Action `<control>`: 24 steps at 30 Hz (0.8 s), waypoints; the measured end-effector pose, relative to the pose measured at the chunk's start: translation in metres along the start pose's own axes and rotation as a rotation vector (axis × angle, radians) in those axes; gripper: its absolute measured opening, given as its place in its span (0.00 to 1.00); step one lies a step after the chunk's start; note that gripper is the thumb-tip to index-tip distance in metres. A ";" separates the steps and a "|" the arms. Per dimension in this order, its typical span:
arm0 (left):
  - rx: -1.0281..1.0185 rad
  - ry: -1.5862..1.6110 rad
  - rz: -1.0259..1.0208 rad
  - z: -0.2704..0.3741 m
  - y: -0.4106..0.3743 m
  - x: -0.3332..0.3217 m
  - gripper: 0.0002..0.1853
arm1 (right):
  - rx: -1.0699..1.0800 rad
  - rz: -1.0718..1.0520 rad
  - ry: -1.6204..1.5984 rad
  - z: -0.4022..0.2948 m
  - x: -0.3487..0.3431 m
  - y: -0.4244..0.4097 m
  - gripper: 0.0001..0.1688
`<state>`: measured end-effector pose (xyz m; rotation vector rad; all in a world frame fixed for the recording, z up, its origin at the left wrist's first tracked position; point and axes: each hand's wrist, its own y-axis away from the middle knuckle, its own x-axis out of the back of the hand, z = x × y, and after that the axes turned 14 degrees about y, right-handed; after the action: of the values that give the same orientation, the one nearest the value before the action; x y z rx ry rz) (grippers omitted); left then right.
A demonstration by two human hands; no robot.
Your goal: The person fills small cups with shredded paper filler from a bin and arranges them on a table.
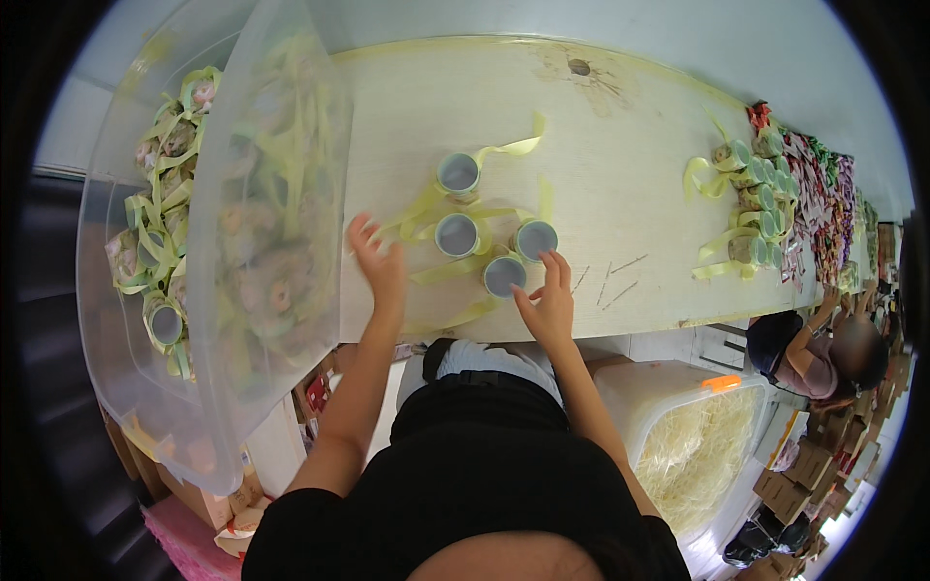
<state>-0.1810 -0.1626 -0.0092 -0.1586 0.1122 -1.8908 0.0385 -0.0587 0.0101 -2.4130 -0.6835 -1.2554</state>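
Observation:
Several small round containers with pale green rims stand on the table, yellow-green ribbons trailing from them. My right hand (546,301) is at the two nearest ones, its fingertips by the rims of the right container (536,240) and the front container (504,277); whether they touch is unclear. My left hand (376,254), slightly blurred, is raised with fingers apart beside a ribbon (418,210), left of the middle container (456,234). It appears to hold nothing. Behind these stands another container (458,173) with a ribbon (512,147) stretched to its right.
A large translucent plastic bin (211,436) at left holds many ribboned containers. More containers (757,197) and colourful wrapped items (828,196) lie at the table's right end. A bin of pale shredded filler (690,457) stands below the table edge. Another person (817,363) works at far right.

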 end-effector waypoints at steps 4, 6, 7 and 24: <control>-0.332 -0.614 -0.773 0.028 -0.035 -0.049 0.34 | 0.026 -0.087 0.259 0.000 -0.012 -0.015 0.27; -0.395 -0.783 -0.947 0.018 -0.041 -0.062 0.31 | 0.025 -0.167 0.298 0.007 -0.022 -0.020 0.21; -0.379 -0.798 -1.026 0.013 -0.044 -0.068 0.28 | 0.033 -0.204 0.318 0.014 -0.026 -0.027 0.19; -0.429 -0.692 -1.020 0.019 0.062 -0.105 0.23 | 0.338 -0.028 0.406 0.069 0.031 -0.038 0.17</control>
<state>-0.0870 -0.0829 -0.0060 -1.3565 -0.0587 -2.6548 0.0789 0.0153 0.0003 -1.8134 -0.7367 -1.4496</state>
